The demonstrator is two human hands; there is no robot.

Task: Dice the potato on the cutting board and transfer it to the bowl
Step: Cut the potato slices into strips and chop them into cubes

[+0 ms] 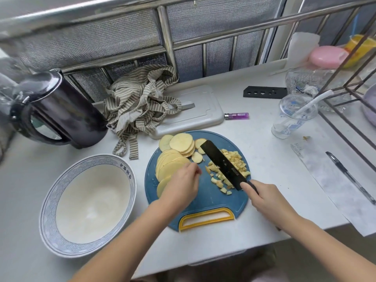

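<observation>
A round blue cutting board (203, 196) with a yellow handle lies in front of me. Round potato slices (175, 157) are fanned over its left and far part. A heap of small potato dice (234, 165) covers its right part. My right hand (264, 198) grips the handle of a black knife (221, 161), whose blade lies across the dice. My left hand (183, 184) rests over the near slices with its fingers curled; whether it holds a slice is hidden. A large white bowl (50, 210) with a blue patterned rim stands left of the board, with nothing in it.
A black kettle (59, 110) stands at the far left beside a striped cloth (140, 102) and a grey board (201, 110). A purple lighter (237, 116), a plastic cup (293, 117), a pen (350, 176) and a metal rack (350, 82) sit to the right.
</observation>
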